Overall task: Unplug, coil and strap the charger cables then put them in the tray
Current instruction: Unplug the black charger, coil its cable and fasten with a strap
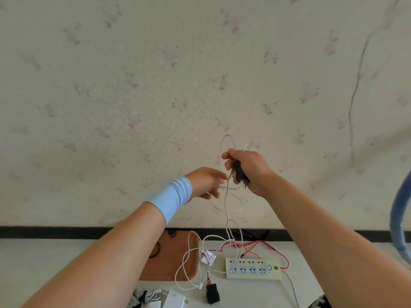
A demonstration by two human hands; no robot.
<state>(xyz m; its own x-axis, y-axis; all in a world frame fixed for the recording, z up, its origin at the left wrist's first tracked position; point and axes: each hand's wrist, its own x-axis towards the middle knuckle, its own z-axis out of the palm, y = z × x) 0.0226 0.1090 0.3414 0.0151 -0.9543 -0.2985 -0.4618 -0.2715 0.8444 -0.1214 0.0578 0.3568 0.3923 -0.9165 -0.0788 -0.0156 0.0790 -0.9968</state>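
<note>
My right hand [246, 170] is raised in front of the wall and grips a black charger plug [240, 174] together with loops of its white cable [226, 207]. The cable hangs from the hand down to the table. My left hand [206, 183], with a blue wristband, is just left of the right hand, and its fingers pinch a strand of the same cable. On the table below lie a brown tray [178, 258], a pale yellow power strip [253, 268], a white charger [208, 258] with its cable, and a black charger [212, 293] with a red cable [262, 247].
More white chargers and coiled cables [160, 297] lie at the table's near edge. The power strip's own grey lead [292, 290] runs off toward the bottom right. A blue curved tube [398, 223] stands at the right edge. A patterned wall is behind.
</note>
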